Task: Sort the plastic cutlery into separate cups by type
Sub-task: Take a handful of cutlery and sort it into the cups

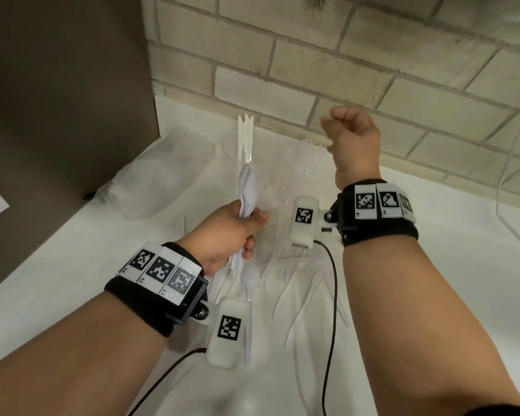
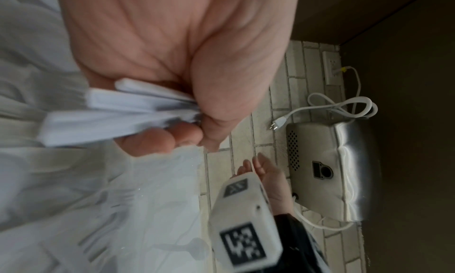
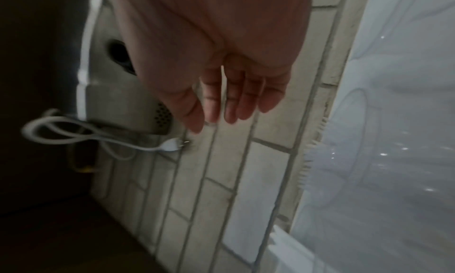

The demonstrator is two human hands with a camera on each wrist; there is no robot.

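Observation:
My left hand (image 1: 231, 232) grips a bundle of white plastic spoons (image 1: 248, 187) by the handles, bowls pointing up; the left wrist view shows the handles (image 2: 110, 113) fanned out of my fist. Beyond it a clear cup holds white knives (image 1: 245, 133), and a second clear cup to the right holds forks (image 1: 308, 148). My right hand (image 1: 351, 136) is raised by the brick wall, above and to the right of the fork cup, holding nothing; its fingers (image 3: 229, 94) are straight. Loose white cutlery (image 1: 294, 292), including a spoon (image 1: 249, 277), lies on the white table.
A dark partition (image 1: 57, 100) closes off the left and the brick wall (image 1: 373, 70) the back. A metal hand dryer (image 2: 339, 170) with a loose white cord (image 2: 344, 106) hangs on the wall. Clear plastic wrap (image 1: 162, 175) lies at the back left.

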